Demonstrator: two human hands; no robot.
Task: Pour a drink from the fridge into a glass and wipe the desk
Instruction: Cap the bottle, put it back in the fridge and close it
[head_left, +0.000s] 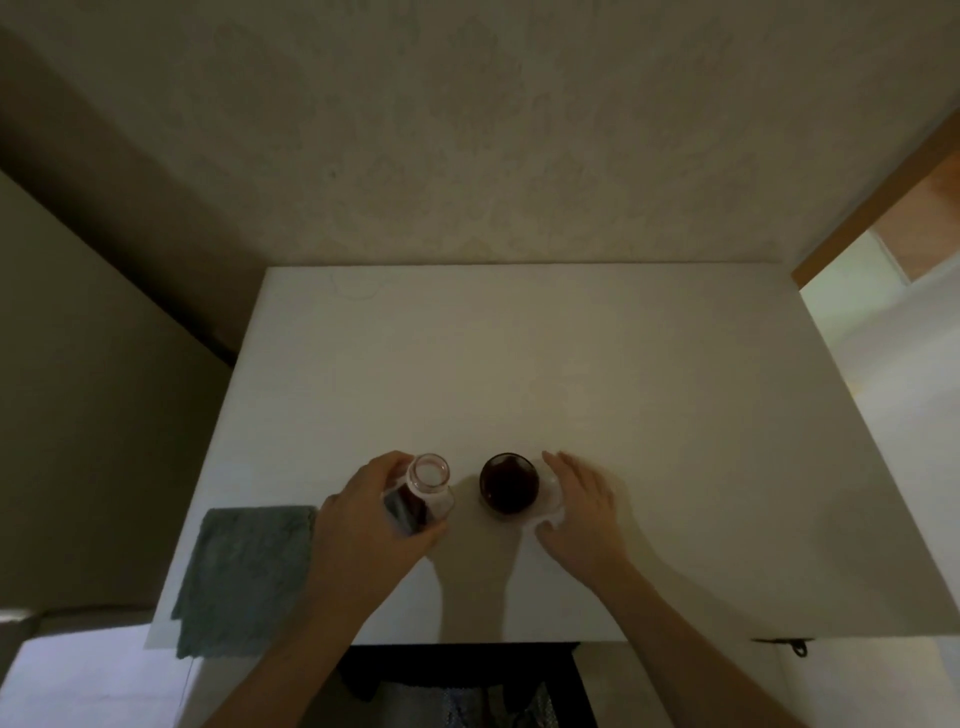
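Note:
An open, clear bottle with a little dark drink in it stands upright on the white desk. My left hand is wrapped around its body. Right of it stands a glass filled with dark red drink. My right hand rests beside the glass on its right, fingers spread and curved against its wall. A grey-green cloth lies flat at the desk's front left corner, hanging slightly over the edge.
The desk's back edge meets a pale patterned wall. A faint ring mark shows near the back left of the desk. A wooden door frame stands at the right.

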